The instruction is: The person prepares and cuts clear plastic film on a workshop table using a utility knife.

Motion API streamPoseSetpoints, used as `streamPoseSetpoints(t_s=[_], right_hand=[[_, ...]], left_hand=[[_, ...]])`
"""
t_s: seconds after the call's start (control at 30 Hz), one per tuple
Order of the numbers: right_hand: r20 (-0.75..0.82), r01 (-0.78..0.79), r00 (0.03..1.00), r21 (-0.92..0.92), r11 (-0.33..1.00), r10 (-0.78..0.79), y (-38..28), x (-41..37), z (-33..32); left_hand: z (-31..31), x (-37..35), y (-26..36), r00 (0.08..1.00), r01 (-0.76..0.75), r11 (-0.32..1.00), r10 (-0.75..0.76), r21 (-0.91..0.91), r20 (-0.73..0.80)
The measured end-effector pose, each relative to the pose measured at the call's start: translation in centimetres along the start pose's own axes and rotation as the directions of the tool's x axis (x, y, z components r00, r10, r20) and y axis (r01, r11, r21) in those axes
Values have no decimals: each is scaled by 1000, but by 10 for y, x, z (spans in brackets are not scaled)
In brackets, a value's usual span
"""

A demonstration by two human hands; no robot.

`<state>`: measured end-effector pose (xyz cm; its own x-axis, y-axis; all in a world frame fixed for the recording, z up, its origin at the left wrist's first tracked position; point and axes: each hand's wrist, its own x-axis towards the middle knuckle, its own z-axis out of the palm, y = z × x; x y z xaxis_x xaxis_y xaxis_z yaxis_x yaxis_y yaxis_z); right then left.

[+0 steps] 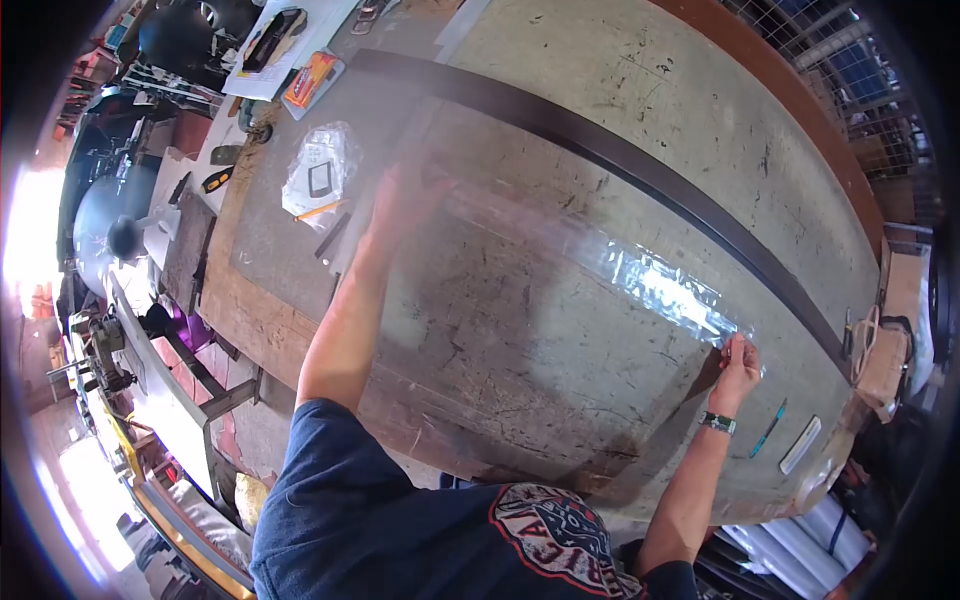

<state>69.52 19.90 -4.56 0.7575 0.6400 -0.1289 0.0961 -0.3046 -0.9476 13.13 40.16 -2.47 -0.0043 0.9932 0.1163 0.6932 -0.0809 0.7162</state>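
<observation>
A long clear plastic sleeve [665, 285] stretches across the worktable [480, 340], shiny at its right end and faint towards the left. My right hand [738, 368] pinches that right end between thumb and fingers. At the left, my left hand [402, 195] is smeared by motion over the sleeve's other end, its fingers blurred. Beyond the sleeve a long dark brown strip [600, 150] runs across the table, its left end hazy.
Left of my left hand lie a clear plastic bag [325, 165], a yellow pencil [320, 210] and an orange box [312, 80]. A utility knife [217, 180] is farther left. At the right are a teal pen [768, 428] and a white flat tool [800, 445].
</observation>
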Motion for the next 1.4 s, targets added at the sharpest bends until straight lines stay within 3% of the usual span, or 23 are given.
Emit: streamPoseSetpoints(t_s=[0.17,0.27,0.4,0.43,0.53,0.6,0.67,0.73,0.77,0.8,0.87,0.97,1.07,1.17,1.27,1.37,1.4], right_hand=[[-4,61,998,-50,997,-61,22,13,-14],[-58,95,993,-125,988,-103,48,34,-33],[-324,95,923,-333,938,-208,73,45,-58],[-373,2,896,-540,841,-241,57,34,-57],[-195,139,680,-913,385,-707,15,10,-41],[-71,408,775,-702,583,-628,-28,-22,17],[229,557,811,-583,592,-538,-61,-60,85],[578,731,655,-325,600,-487,-94,-89,148],[678,836,507,-236,496,-532,-88,-95,173],[725,855,465,-220,469,-508,-88,-105,192],[766,872,413,-178,456,-492,-85,-114,219],[775,890,391,-181,419,-496,-82,-116,237],[765,871,414,-177,458,-492,-90,-112,239],[781,887,401,-198,418,-479,-88,-107,238],[774,897,373,-161,411,-512,-89,-106,238],[792,876,376,-135,463,-481,-86,-102,240],[761,870,382,-106,481,-524,-83,-103,240]], left_hand=[[18,-7,15,996,9,996,-2,91,-86],[31,-13,18,909,-115,927,243,356,-339],[40,-22,20,939,19,934,105,356,-326],[41,-23,21,942,20,944,92,330,-322],[40,-28,20,924,53,923,99,381,-369],[44,-30,22,923,36,920,119,390,-366],[51,-32,26,936,-19,944,133,330,-325],[57,-34,30,956,-34,972,100,234,-276],[58,-35,32,964,-41,981,88,190,-249],[59,-35,36,965,-39,983,85,182,-249],[57,-37,43,963,-30,985,74,170,-258],[55,-42,40,965,34,999,-39,-23,-259],[47,-44,42,972,170,953,-204,-250,-116],[39,-36,48,928,-56,995,81,78,-363],[27,-32,68,922,-376,906,387,194,-20],[39,-34,16,868,-484,850,435,209,242],[36,-31,23,857,-503,848,465,168,222]])
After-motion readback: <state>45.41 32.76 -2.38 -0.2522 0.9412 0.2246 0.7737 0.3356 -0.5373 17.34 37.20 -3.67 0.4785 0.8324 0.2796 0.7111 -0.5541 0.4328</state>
